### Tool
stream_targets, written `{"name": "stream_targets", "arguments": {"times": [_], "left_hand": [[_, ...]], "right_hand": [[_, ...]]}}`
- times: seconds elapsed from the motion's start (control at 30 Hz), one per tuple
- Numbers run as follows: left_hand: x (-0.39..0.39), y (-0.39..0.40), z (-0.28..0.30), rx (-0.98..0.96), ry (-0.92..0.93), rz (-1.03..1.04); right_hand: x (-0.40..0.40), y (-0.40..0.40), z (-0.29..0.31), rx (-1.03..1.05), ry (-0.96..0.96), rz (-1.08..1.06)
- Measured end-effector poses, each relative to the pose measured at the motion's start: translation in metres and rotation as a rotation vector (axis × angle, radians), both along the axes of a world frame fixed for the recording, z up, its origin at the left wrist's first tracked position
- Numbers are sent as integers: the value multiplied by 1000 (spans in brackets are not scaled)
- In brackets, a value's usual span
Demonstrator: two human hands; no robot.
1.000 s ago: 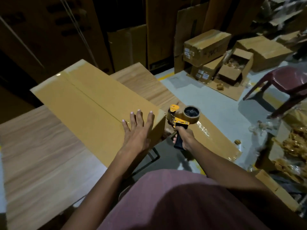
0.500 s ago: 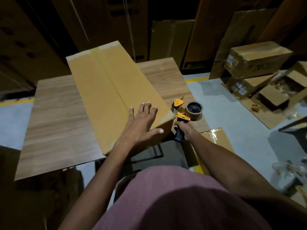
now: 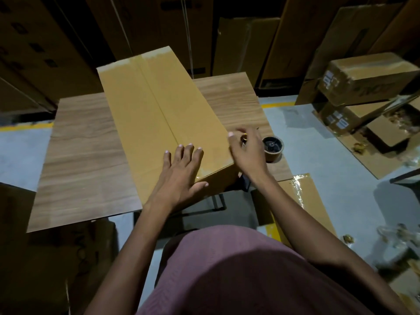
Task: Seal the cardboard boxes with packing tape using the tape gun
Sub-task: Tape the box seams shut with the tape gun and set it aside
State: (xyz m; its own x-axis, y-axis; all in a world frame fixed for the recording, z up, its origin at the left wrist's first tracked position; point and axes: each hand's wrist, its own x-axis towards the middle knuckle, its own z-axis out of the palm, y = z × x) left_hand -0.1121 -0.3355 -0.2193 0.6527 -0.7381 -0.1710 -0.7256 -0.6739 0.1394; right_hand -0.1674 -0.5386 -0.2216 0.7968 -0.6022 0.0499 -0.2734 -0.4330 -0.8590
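Keep your flat left hand [image 3: 181, 176] pressing the box [image 3: 159, 119] in the middle of the frame on the counter [image 3: 86, 151], while your right hand [image 3: 246, 151], curled over the tape gun [image 3: 272, 147], rubs that corner tape smooth.

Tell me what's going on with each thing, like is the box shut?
Cardboard box: flaps shut, tape along the middle seam, lying on the table.
Left hand: flat, pressing the box's near end.
Right hand: over the tape gun at the box's corner; grip hidden.
Tape roll: mounted on the gun.
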Motion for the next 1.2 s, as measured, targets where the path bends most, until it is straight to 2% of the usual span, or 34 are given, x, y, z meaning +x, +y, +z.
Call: {"name": "stream_targets", "arguments": {"times": [0.07,0.13,0.2,0.27,0.37,0.47,0.63,0.73,0.9,1.03,1.2], "left_hand": [[5,3,3,1,105,-23],[11,9,5,-31,192,-41],[15,16,2,-43,181,-83],[17,22,0,-59,174,-122],[25,32,0,-146,217,-151],[29,43,0,-232,185,-80],[35,44,0,-207,129,-49],[58,49,-1,-167,129,-80],[108,72,-3,-27,12,-208],[141,86,-3,-3,2,-263],[164,79,-3,8,21,-319]], "right_hand": [[-7,22,0,-175,-25,224],[-11,35,-11,-469,63,396],[-14,37,-21,-685,118,477],[-13,34,-21,-759,132,499],[-7,27,-18,-752,190,510],[-4,31,-11,-746,264,493],[11,88,5,-653,721,401],[34,125,8,-593,869,280],[64,152,5,-471,895,-1],[62,173,3,-487,856,-154],[78,220,3,-519,814,21]]}}
